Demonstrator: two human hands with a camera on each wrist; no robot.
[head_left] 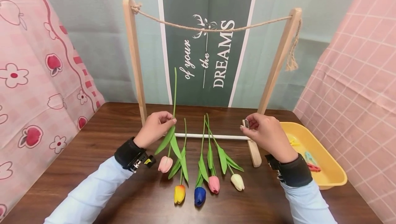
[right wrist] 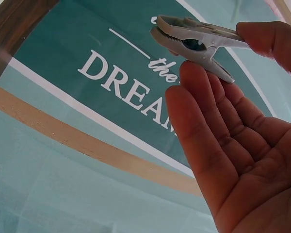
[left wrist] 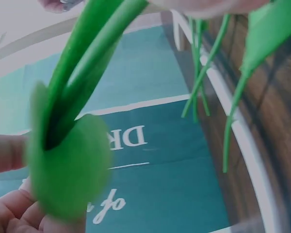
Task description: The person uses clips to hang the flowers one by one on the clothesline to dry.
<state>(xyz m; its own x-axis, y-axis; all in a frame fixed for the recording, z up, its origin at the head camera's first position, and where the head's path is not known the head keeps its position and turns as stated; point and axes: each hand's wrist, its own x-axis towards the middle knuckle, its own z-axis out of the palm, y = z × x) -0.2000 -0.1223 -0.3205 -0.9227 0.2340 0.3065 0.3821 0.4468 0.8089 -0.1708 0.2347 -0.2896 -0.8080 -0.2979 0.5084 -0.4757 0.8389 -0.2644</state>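
My left hand (head_left: 156, 127) pinches the green stem of a pale pink tulip (head_left: 165, 164), its bloom pointing down and the stem rising above my fingers. In the left wrist view a broad leaf (left wrist: 70, 170) of it covers part of the hand. My right hand (head_left: 267, 133) holds a grey clothespin (right wrist: 203, 29) between thumb and fingers near the right post; its toothed jaws point away from the palm. On the table between my hands lie a yellow-orange tulip (head_left: 179, 194), a blue tulip (head_left: 200, 196), a pink tulip (head_left: 214, 185) and a white tulip (head_left: 237, 182).
A twine rope (head_left: 201, 29) sags between a left wooden post (head_left: 135, 55) and a right wooden post (head_left: 279, 59). A white rod (head_left: 216, 136) joins them low down. At right, a yellow tray (head_left: 335, 183) holds several clothespins, including a red clothespin (head_left: 314, 167). Patterned cloths flank the table.
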